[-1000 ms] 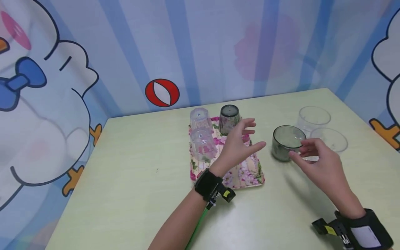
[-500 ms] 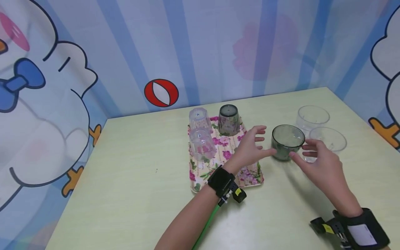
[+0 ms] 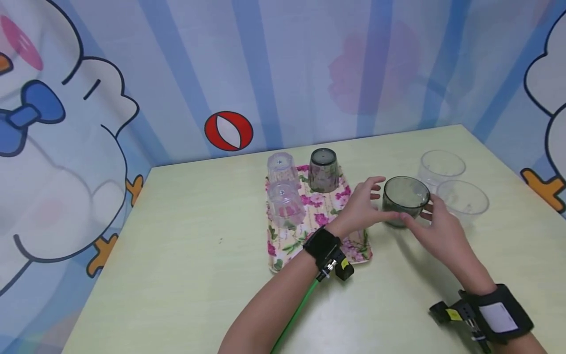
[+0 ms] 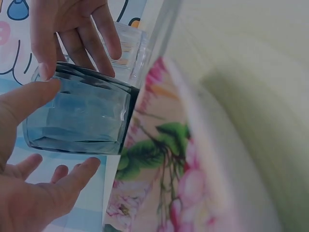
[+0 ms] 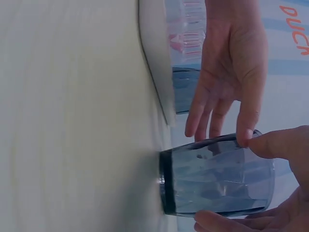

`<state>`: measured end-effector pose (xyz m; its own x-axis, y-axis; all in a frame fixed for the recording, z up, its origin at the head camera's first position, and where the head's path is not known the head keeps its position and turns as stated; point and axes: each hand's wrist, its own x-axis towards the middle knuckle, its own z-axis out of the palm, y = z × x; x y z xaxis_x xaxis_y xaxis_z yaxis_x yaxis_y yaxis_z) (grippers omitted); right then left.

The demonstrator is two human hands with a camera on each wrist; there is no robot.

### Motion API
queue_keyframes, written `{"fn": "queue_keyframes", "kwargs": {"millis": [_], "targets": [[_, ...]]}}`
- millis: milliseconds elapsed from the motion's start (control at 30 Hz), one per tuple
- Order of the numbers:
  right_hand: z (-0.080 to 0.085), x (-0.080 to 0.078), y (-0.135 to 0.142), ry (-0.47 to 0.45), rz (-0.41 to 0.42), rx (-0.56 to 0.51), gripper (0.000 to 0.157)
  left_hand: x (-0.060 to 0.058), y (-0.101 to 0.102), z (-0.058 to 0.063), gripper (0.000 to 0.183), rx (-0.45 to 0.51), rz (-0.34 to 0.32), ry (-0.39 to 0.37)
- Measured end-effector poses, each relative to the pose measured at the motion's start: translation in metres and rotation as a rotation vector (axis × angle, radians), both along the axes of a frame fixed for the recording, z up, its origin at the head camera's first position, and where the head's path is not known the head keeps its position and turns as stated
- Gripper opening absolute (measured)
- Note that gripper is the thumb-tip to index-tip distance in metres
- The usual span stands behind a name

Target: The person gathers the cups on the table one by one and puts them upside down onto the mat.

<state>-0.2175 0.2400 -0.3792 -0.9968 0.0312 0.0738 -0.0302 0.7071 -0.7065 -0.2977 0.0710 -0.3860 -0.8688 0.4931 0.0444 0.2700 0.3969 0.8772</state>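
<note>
Just brought L hand (image 3: 360, 207) rightward to smoky cup (image 3: 405, 193), fingers spread, thumb at near wall; pinching cup w/ R hand (image 3: 438, 229). Upright on/just above worktop (image 3: 190, 246), R of floral tray (image 3: 287, 246). Prob. two-handed hold now, so steadier.

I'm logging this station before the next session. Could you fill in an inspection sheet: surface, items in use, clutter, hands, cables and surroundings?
Surface: pale, smooth-looking table.
Job's things: upright dark glass between the hands; floral tray holding an inverted dark glass and two inverted clear glasses; two upright clear glasses at far right.
Clutter: small dark specks on the table, left of the tray.
Left hand: thumb at the upright dark glass, fingers spread.
Right hand: thumb and fingers around that glass's right side.
Cables: green cable along the left forearm.
Surroundings: blue striped backdrop with cartoon figures and a red-and-white ball.
</note>
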Motion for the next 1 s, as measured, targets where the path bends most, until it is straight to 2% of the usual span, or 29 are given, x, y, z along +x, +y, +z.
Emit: {"fn": "queue_keyframes", "kwargs": {"millis": [200, 300, 400, 567, 700, 1000], "targets": [[-0.008, -0.003, -0.001, 0.041, -0.009, -0.066, 0.088, -0.002, 0.001, -0.006, 0.090, 0.010, 0.000, -0.023], [-0.011, -0.004, 0.000, 0.054, -0.020, -0.099, 0.087, -0.002, 0.000, -0.007, 0.088, 0.048, -0.014, -0.046], [-0.011, -0.005, 0.000, 0.067, -0.025, -0.125, 0.087, -0.003, 0.000, -0.007, 0.083, 0.072, -0.028, -0.038], [-0.010, -0.005, 0.002, 0.082, -0.021, -0.166, 0.087, -0.004, 0.001, -0.006, 0.077, 0.078, -0.027, -0.003], [-0.009, -0.005, 0.001, 0.103, -0.014, -0.188, 0.086, -0.002, -0.001, -0.003, 0.077, 0.091, -0.014, -0.022], [-0.006, -0.002, -0.002, 0.155, -0.022, -0.207, 0.084, 0.008, -0.012, 0.009, 0.080, 0.091, -0.010, 0.001]]}}
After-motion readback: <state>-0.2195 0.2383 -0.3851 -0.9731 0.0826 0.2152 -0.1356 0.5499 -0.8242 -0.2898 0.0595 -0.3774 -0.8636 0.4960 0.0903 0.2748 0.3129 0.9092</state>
